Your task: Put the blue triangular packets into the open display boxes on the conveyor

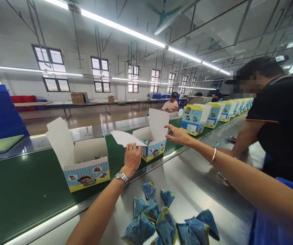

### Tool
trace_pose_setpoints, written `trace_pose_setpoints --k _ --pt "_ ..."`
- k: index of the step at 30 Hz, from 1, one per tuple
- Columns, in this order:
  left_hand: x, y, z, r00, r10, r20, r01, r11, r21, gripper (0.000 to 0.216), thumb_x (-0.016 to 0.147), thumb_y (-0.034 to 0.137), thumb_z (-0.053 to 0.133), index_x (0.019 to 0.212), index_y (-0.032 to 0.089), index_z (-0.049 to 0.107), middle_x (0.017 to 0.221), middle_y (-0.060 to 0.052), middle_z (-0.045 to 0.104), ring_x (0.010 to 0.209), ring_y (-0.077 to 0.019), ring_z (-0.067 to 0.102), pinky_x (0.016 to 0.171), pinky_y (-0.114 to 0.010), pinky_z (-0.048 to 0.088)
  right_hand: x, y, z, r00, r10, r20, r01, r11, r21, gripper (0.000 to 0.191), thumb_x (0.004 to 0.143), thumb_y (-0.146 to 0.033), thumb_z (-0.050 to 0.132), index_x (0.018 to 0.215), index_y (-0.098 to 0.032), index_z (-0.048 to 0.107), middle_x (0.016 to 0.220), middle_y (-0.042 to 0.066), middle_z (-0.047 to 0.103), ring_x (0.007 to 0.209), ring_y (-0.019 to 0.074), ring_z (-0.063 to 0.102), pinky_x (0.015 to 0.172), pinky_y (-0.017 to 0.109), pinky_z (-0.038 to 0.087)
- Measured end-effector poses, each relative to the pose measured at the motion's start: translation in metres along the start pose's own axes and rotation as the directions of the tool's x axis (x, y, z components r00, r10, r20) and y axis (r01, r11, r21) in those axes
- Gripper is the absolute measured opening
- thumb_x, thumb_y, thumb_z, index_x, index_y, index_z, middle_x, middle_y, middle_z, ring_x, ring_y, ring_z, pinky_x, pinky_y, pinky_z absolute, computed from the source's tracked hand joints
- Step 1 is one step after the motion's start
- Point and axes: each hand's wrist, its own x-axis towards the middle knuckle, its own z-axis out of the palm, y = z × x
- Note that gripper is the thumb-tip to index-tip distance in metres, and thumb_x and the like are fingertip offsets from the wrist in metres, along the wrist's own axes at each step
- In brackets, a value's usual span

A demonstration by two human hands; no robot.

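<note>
Left hand [132,158] palm down at the edge of a white sheet [126,138], can't tell if it's gripping; sheet juts from the mouth of an open carton [153,150] on the green conveyor belt [26,173]; right hand [178,135] open, fingers spread, in the air just right of that carton; blue foil packets [149,217] lie loose on the steel bench [200,170] below.
</note>
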Motion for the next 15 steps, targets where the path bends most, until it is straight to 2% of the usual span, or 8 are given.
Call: trace_pose_setpoints --k 2,5,8,11,15 --pt "0.005 0.003 -0.021 1.000 0.007 0.028 -0.005 0.999 -0.045 0.039 0.104 0.008 0.053 0.139 0.004 0.069 0.148 -0.029 0.065 0.144 -0.0425 0.059 0.133 -0.061 0.039 -0.036 0.007 -0.008 0.987 -0.031 0.155 0.035 0.999 -0.021 0.049 0.112 -0.031 0.055 0.158 -0.016 0.050 0.127 0.012 0.075 0.081 0.0138 0.074 0.079 0.025 0.054" --pt "-0.001 0.007 -0.048 0.996 0.015 0.084 -0.005 0.993 -0.119 0.040 0.107 0.013 0.050 0.142 0.005 0.065 0.159 -0.030 0.056 0.154 -0.0441 0.048 0.137 -0.061 0.030 -0.086 0.018 -0.001 0.924 -0.029 0.382 0.061 0.995 -0.072 0.050 0.102 -0.032 0.069 0.149 -0.018 0.061 0.115 0.009 0.079 0.090 0.0191 0.076 0.086 0.027 0.055" --pt "-0.023 0.013 -0.060 0.980 0.028 0.197 0.010 0.982 -0.190 0.035 0.107 0.021 0.055 0.140 0.013 0.065 0.158 -0.024 0.058 0.148 -0.0406 0.052 0.129 -0.057 0.041 -0.124 0.030 0.027 0.834 0.044 0.550 0.057 0.985 -0.165 0.063 0.084 -0.027 0.084 0.143 -0.017 0.067 0.106 0.010 0.079 0.096 0.0263 0.076 0.090 0.035 0.059" --pt "-0.053 0.019 -0.055 0.927 0.054 0.371 0.046 0.966 -0.255 0.029 0.105 0.026 0.063 0.132 0.019 0.068 0.142 -0.016 0.068 0.133 -0.0345 0.064 0.114 -0.048 0.054 -0.144 0.042 0.062 0.720 0.149 0.678 0.048 0.964 -0.263 0.079 0.071 -0.026 0.089 0.146 -0.015 0.068 0.093 0.007 0.075 0.079 0.0273 0.075 0.080 0.043 0.064" --pt "-0.077 0.026 -0.030 0.817 0.094 0.569 0.104 0.947 -0.305 0.034 0.102 0.028 0.071 0.135 0.018 0.070 0.135 -0.014 0.073 0.127 -0.0299 0.071 0.110 -0.040 0.057 -0.149 0.054 0.099 0.568 0.267 0.779 0.061 0.930 -0.363 0.095 0.064 -0.031 0.091 0.154 -0.012 0.064 0.071 -0.003 0.065 0.056 0.0238 0.066 0.064 0.050 0.066"
